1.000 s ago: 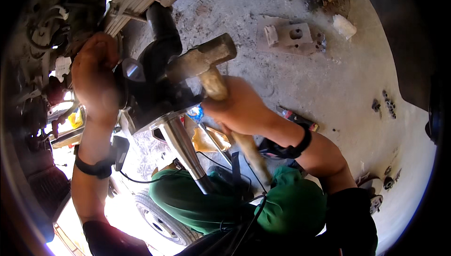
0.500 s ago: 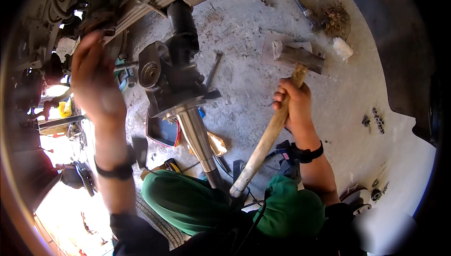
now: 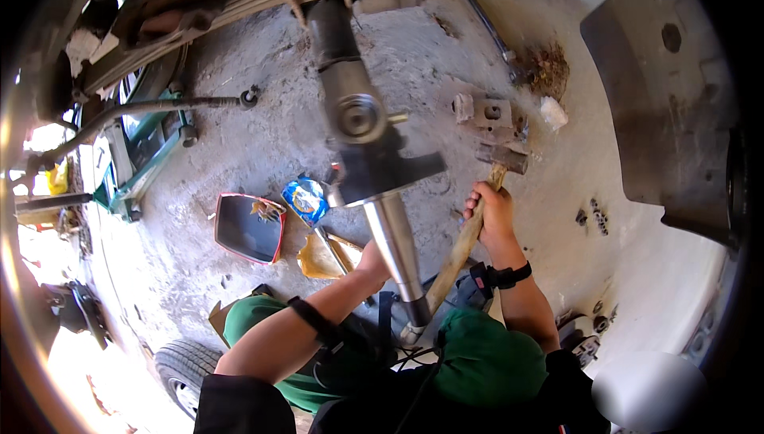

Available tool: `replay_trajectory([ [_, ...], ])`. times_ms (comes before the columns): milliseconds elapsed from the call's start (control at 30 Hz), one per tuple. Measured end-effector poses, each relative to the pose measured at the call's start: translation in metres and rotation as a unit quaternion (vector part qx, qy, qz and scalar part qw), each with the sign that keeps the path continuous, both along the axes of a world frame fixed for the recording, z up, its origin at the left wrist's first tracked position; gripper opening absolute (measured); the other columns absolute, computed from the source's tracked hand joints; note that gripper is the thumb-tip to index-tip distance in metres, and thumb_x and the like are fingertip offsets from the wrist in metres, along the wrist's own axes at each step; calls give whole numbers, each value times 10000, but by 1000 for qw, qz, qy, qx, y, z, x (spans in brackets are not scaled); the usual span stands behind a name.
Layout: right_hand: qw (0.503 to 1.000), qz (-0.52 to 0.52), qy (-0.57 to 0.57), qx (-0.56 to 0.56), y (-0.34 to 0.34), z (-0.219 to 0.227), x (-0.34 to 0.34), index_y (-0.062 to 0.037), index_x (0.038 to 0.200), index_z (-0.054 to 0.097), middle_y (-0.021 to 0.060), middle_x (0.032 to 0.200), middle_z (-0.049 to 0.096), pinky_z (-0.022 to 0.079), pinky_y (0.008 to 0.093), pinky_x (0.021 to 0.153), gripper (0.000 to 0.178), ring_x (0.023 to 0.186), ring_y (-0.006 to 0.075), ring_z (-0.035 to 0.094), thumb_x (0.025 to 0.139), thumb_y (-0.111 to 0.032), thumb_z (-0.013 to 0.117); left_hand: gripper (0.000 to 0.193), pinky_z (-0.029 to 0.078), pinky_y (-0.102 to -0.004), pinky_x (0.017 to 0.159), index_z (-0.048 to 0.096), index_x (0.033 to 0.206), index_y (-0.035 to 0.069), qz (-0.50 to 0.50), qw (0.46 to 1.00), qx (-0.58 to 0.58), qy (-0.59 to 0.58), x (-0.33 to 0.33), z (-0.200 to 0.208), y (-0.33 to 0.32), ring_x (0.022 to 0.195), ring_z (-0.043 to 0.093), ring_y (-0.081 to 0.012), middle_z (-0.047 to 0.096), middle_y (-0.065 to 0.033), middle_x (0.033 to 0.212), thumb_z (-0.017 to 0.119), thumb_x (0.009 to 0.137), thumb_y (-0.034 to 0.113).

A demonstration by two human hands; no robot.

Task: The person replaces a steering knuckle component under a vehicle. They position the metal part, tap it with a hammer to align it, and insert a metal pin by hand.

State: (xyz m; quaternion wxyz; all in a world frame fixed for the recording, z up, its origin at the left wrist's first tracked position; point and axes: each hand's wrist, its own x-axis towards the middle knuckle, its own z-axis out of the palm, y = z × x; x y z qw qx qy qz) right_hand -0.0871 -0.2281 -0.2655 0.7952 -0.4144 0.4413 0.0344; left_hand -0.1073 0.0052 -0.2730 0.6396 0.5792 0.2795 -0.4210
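Observation:
In the middle, a steel stub axle (image 3: 393, 243) points down toward my lap from a dark steering knuckle (image 3: 360, 127) on the axle end. My left hand (image 3: 374, 262) reaches in from the left against the stub axle's side; its fingers are hidden behind the shaft. To the right, my right hand (image 3: 496, 209) is closed around the wooden handle of a sledgehammer (image 3: 454, 268), just below the head. The hammer's steel head lies to the far side of my fist, near a rusty metal block (image 3: 487, 112) on the floor. The handle's other end rests between my knees, by the shaft's tip.
Left of the shaft stand an open tray-like box (image 3: 226, 236), a blue packet (image 3: 305, 198) and yellow paper (image 3: 315, 262). Leaf springs (image 3: 263, 2) run overhead. A green jack frame (image 3: 151, 165) stands left, a tyre (image 3: 177, 364) lower left, a dark panel (image 3: 660, 107) right.
My left hand has come down from the upper left to the stub axle. The knuckle now shows turned differently, and the view has shifted. My right hand keeps its grip on the sledgehammer.

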Motion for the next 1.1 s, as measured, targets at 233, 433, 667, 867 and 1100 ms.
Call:
replay_trajectory([
  [233, 994, 20, 47, -94, -10, 20, -4, -60, 825, 516, 34, 708, 503, 451, 326, 489, 134, 581, 155, 517, 842, -133, 627, 282, 513, -471, 917, 624, 997, -58, -411, 835, 144, -337, -5, -84, -19, 1098, 599, -456, 637, -292, 1114, 554, 819, 149],
  [433, 990, 46, 78, -110, -22, 34, 1, -75, 811, 523, 27, 709, 504, 453, 325, 518, 129, 592, 158, 523, 837, -148, 627, 248, 527, -426, 937, 692, 1048, -3, -502, 807, 129, -282, 38, -6, -29, 1145, 613, -389, 649, -245, 1161, 564, 885, 134],
  [667, 971, 133, 147, -133, -26, 10, -11, -68, 890, 605, 78, 744, 592, 500, 336, 579, 118, 634, 185, 583, 837, -160, 657, 301, 554, -404, 888, 623, 1161, 31, -283, 910, 277, -124, 68, -60, -30, 1122, 646, -325, 656, -197, 1176, 576, 921, 207],
  [867, 955, 188, 168, -155, -2, -23, -27, -67, 931, 624, 96, 789, 620, 514, 338, 622, 146, 691, 198, 612, 849, -178, 671, 341, 545, -437, 858, 540, 1088, 2, -217, 921, 180, -268, 43, -95, -78, 1028, 655, -372, 655, -204, 1068, 601, 895, 277],
  [1100, 917, 207, 231, -252, -3, -55, -64, -62, 953, 632, 109, 802, 632, 516, 351, 642, 161, 717, 211, 625, 857, -187, 661, 284, 515, -503, 822, 574, 1023, 9, 10, 979, 80, -186, 73, -77, -101, 940, 656, -425, 680, -249, 985, 515, 911, 265],
])
